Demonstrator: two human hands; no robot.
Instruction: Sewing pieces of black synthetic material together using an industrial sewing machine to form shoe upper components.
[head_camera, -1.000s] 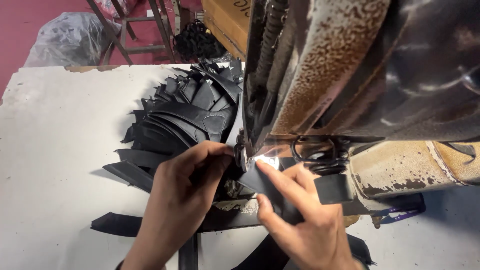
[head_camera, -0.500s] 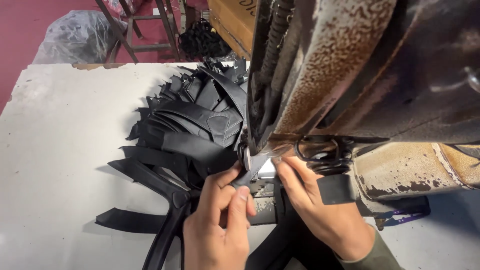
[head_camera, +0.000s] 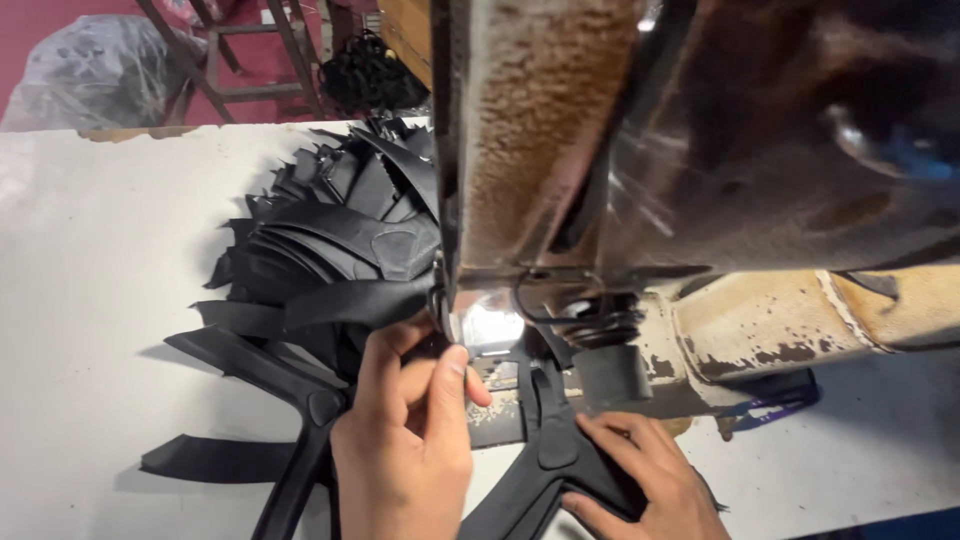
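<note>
Left hand (head_camera: 405, 450) has its grip pinched shut on a black strap piece (head_camera: 330, 300) right by the sewing machine (head_camera: 600, 200), with the pile of black cut pieces (head_camera: 330, 230) fanned out just left and above it on the white counter (head_camera: 90, 300). Right hand (head_camera: 645, 480), grip spread flat, presses down another black strap (head_camera: 550, 450) under the machine.

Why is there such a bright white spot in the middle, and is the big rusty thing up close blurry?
In the head view, a small lamp glare burns out to white beside the left hand; the worn machine arm, close to the lens, is soft; the black straps cast soft shadows on the white table.
</note>
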